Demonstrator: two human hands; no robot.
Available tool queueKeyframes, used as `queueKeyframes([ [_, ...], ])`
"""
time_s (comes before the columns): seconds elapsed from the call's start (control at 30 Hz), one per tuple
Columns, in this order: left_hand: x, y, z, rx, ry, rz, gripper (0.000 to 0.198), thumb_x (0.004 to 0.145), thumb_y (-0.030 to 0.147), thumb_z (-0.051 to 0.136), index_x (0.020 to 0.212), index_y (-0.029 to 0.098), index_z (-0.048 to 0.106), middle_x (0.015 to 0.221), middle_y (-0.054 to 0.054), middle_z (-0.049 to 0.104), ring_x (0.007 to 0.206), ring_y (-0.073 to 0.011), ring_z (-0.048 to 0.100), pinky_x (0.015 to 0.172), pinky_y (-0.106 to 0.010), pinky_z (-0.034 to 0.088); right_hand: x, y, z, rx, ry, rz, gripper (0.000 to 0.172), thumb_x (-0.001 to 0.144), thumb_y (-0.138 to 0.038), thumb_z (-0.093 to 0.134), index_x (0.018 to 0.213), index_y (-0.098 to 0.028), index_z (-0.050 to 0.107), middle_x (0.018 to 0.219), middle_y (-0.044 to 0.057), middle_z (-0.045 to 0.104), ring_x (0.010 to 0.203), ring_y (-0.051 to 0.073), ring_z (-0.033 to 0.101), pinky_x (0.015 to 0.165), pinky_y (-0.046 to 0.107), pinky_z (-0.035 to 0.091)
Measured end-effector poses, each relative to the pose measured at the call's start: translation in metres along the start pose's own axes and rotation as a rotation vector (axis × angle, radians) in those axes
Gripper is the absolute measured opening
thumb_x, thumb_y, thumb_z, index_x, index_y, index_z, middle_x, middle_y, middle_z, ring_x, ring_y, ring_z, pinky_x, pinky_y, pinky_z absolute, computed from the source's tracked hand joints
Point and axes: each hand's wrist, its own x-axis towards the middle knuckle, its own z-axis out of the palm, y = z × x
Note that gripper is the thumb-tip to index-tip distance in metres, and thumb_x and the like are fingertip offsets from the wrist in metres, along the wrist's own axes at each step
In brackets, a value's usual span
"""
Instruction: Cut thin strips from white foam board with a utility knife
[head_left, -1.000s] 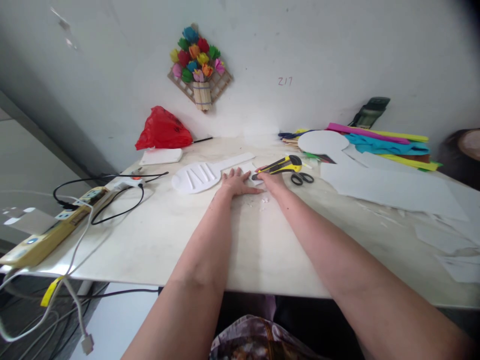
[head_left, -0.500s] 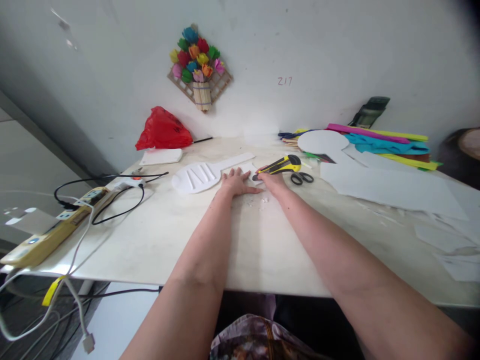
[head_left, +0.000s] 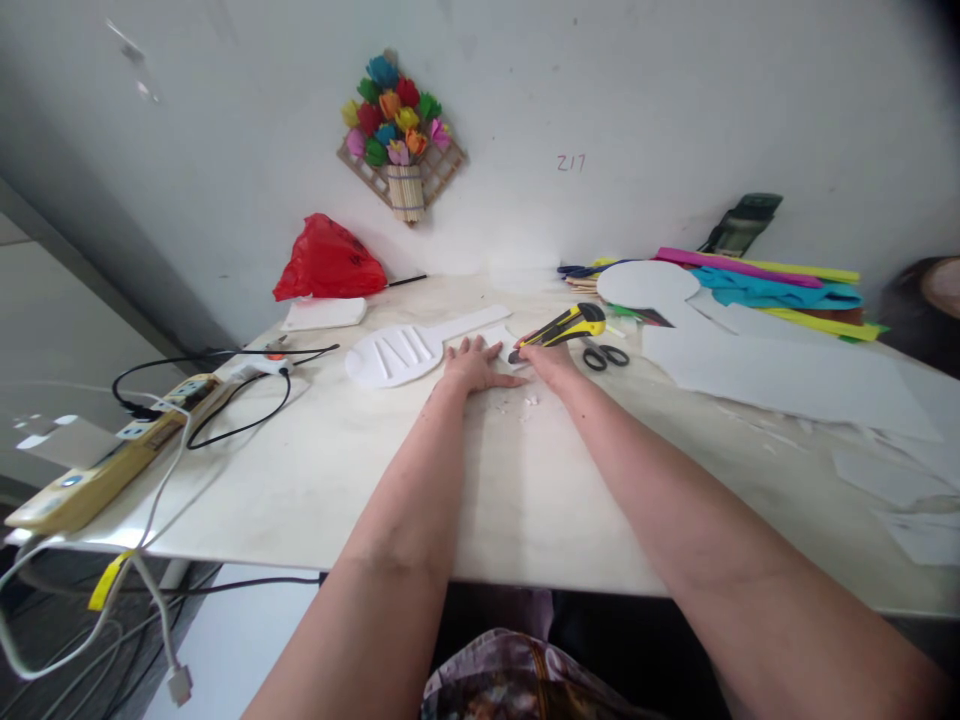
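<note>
My left hand [head_left: 474,368] lies with fingers spread, pressing a small white sheet piece [head_left: 495,337] onto the table. In my right hand [head_left: 550,363] is a yellow and black box cutter [head_left: 562,328], its front end low against the right edge of that piece. Left of my hands rests a white paddle-shaped cutout [head_left: 394,357] with several thin strips standing on its round part. Black-handled scissors [head_left: 604,357] lie just right of the cutter, their blades mostly hidden. Small white scraps [head_left: 531,400] are scattered below my hands.
White sheets [head_left: 780,375] and colored paper rolls [head_left: 780,285] cover the right side. A red plastic bag [head_left: 328,260] sits at the back left. Along the left edge run a yellow power strip [head_left: 112,460] and loose cables. A wall [head_left: 517,120] with a flower decoration [head_left: 401,130] rises behind.
The box cutter and my right hand have shifted very slightly right, about as much as the whole view. My left hand stays pressed in place.
</note>
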Motion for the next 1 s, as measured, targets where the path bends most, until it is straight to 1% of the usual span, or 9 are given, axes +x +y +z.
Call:
queueKeyframes([
  [0.23,0.0006,-0.0005,0.0006,0.007,0.004,-0.003,0.098,0.062,0.085,0.039,0.146,0.038,0.018,0.157,-0.001,0.005,0.142,-0.0331,0.001,0.110,-0.056,0.003,-0.0014,-0.0034,-0.0014,-0.020,-0.032,-0.016,0.017,0.053,-0.004,0.054,0.063,-0.016,0.061,0.065,-0.001,0.064,0.068,0.013,0.060,0.066,0.023,0.050],
  [0.4,0.0018,-0.0012,0.0018,0.003,0.009,-0.004,0.098,0.062,0.085,0.040,0.146,0.038,0.018,0.157,-0.001,0.005,0.142,-0.0329,0.001,0.110,-0.056,0.003,-0.0016,-0.0053,-0.0034,-0.050,-0.032,-0.015,0.016,0.054,-0.004,0.055,0.062,-0.016,0.061,0.064,-0.001,0.064,0.069,0.014,0.060,0.066,0.023,0.050],
  [0.6,0.0017,-0.0013,0.0023,-0.010,0.013,0.007,0.099,0.062,0.084,0.042,0.146,0.036,0.020,0.157,-0.003,0.006,0.142,-0.0334,0.001,0.110,-0.056,0.003,-0.0010,-0.0069,-0.0043,-0.066,-0.042,-0.022,0.015,0.054,-0.004,0.055,0.061,-0.016,0.061,0.063,-0.001,0.063,0.066,0.014,0.060,0.065,0.025,0.051],
  [0.8,0.0002,-0.0006,0.0011,-0.003,0.011,0.003,0.097,0.064,0.083,0.041,0.146,0.037,0.019,0.157,-0.002,0.005,0.142,-0.0339,0.001,0.110,-0.056,0.004,0.0027,-0.0032,-0.0049,-0.063,-0.059,-0.031,0.014,0.054,-0.005,0.056,0.061,-0.016,0.061,0.061,-0.001,0.063,0.066,0.014,0.060,0.064,0.025,0.051],
  [1.0,-0.0014,0.0008,-0.0007,-0.012,0.006,0.001,0.097,0.064,0.083,0.042,0.146,0.036,0.020,0.157,-0.002,0.006,0.142,-0.0332,0.001,0.110,-0.055,0.003,0.0082,0.0023,-0.0068,-0.084,-0.072,-0.071,0.011,0.053,-0.008,0.057,0.059,-0.016,0.062,0.061,0.000,0.064,0.068,0.015,0.060,0.063,0.024,0.051],
])
